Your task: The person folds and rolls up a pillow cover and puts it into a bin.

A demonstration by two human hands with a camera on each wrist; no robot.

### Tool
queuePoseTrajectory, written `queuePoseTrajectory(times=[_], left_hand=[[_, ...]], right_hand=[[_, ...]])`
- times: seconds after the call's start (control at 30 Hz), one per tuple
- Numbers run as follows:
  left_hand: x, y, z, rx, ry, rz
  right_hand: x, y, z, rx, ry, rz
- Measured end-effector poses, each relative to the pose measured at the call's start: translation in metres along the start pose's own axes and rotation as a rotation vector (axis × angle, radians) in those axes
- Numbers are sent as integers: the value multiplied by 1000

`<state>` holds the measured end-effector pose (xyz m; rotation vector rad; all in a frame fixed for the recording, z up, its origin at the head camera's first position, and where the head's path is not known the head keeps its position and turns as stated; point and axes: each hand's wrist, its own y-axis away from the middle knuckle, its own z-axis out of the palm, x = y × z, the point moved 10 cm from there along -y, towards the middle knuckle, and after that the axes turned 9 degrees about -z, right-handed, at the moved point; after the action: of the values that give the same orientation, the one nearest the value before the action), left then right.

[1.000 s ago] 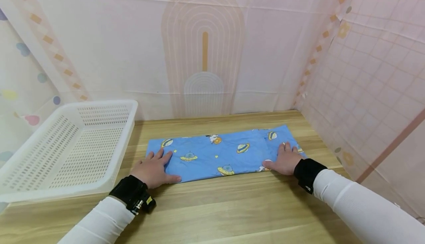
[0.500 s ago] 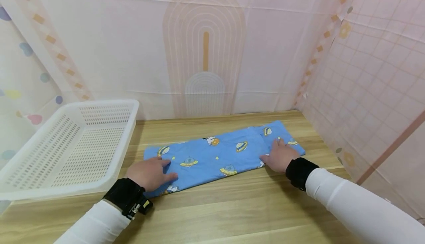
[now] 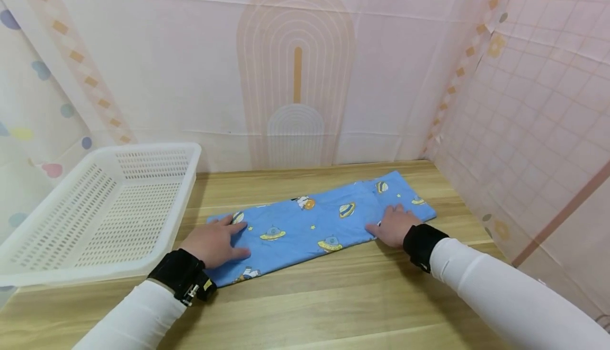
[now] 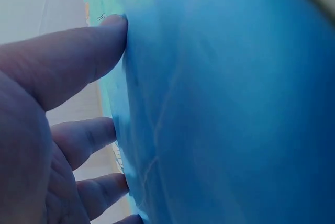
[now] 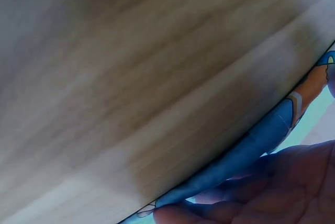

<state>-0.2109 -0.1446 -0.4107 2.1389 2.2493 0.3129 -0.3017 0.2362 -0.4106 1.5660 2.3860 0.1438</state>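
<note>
A blue cloth [image 3: 305,228], folded into a long flat strip, lies slanted on the wooden table, its right end farther back. Its print shows ringed planets, flying saucers, stars and astronauts. My left hand [image 3: 214,245] rests on the cloth's left end with fingers spread; in the left wrist view the thumb [image 4: 78,59] and fingertips touch the blue fabric [image 4: 220,109]. Toward the right end, my right hand [image 3: 396,227] lies palm down, its thumb right at the near edge. The right wrist view shows this hand [image 5: 272,192] beside the cloth's edge [image 5: 235,156].
A white perforated plastic basket [image 3: 190,180] stands left of the cloth, close to my left hand. Patterned sheets hang as a back wall [image 3: 190,74] and side walls around the wooden table [image 3: 305,307].
The cloth has turned, its left end coming nearer and its right end going back, and shifted slightly left. Both hands moved left on it, still flat on the fabric.
</note>
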Motion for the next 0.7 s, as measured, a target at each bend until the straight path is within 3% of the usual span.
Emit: queuePoseTrajectory(times=[0.27, 0.37, 0.5, 0.7], left_hand=[[5, 17, -2, -2, -42, -38], [7, 22, -4, -14, -43, -42], [5, 18, -7, -9, -16, -59], [0, 12, -6, 27, -25, -53]], right_hand=[[6, -10, -1, -10, 0, -16], [9, -15, -3, 23, 19, -19], [5, -15, -4, 66, -1, 9], [-9, -18, 3, 16, -11, 14]])
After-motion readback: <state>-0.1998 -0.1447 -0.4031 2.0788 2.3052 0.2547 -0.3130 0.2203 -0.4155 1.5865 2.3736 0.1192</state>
